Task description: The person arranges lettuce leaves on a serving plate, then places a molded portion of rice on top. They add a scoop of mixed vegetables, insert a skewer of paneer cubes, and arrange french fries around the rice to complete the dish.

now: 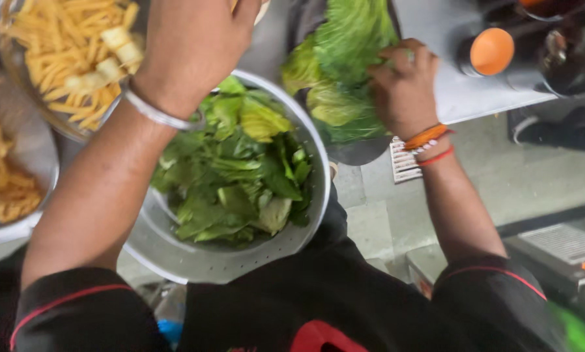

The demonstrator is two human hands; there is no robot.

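Pressing our right hand (pixel 403 85), fingers curled, onto pale green leafy lettuce (pixel 344 58); our left hand (pixel 195 45) hovers over the round metal colander (pixel 305 228), its fingers' state unclear.

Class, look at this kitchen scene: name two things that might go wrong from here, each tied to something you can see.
1. The colander of cut greens overhangs the counter edge, so it might tip onto the floor.
2. The left hand reaches above the bowl of pasta; a forearm nudge may spill it.

A pale grey tiled floor (pixel 501 176) lies below, with a small white slotted drain grate (pixel 404 163) set in it. A grey metal bench (pixel 449 72) stands above, evenly lit.
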